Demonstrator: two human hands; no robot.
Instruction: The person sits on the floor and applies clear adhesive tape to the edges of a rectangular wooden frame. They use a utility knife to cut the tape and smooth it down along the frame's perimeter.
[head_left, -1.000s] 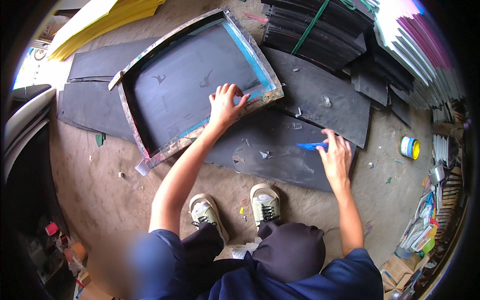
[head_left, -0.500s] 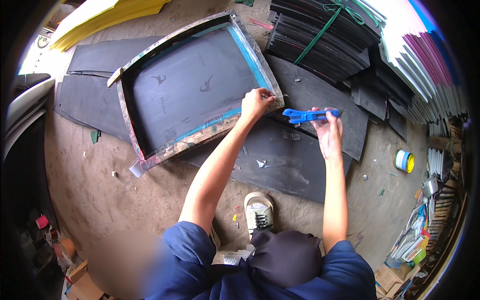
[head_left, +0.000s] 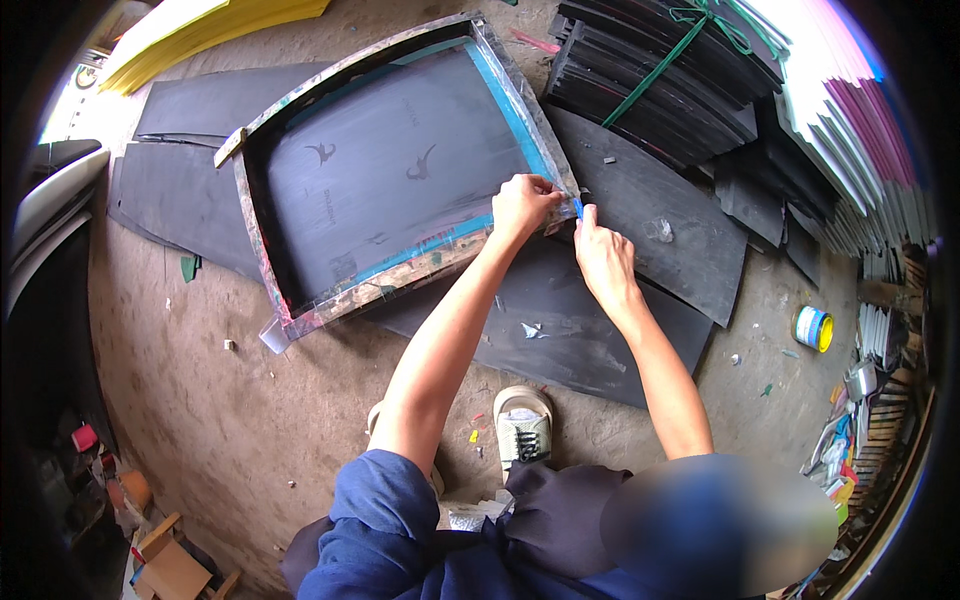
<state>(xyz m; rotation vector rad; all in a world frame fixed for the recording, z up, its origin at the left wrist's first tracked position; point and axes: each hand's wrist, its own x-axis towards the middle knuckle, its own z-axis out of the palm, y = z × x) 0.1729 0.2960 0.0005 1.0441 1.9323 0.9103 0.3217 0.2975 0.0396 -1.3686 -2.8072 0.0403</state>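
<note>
A screen printing frame (head_left: 359,294) with a wooden border, a dark mesh and blue-green strips along its inner edges lies tilted over black sheets. At its near right corner, my left hand (head_left: 522,207) is closed in a pinch; what lies between its fingertips is too small to make out. Just to the right, my right hand (head_left: 606,257) wraps round a blue utility knife (head_left: 578,207), mostly hidden by the fingers. The knife's visible end points at the frame's corner, near my left fingertips. Clear film or tape shows along the right side of the border.
Black sheets (head_left: 650,205) lie under and around the frame. A stack of black sheets (head_left: 660,85) tied with green cord stands at the far right, beside white and maroon sheets (head_left: 850,140). Yellow sheets (head_left: 200,40) lie far left. A tin (head_left: 812,328) rests on the right floor.
My right hand has moved left and turned over, bringing the utility knife to the frame's corner. My left hand stays at that corner, its pinch kept.
</note>
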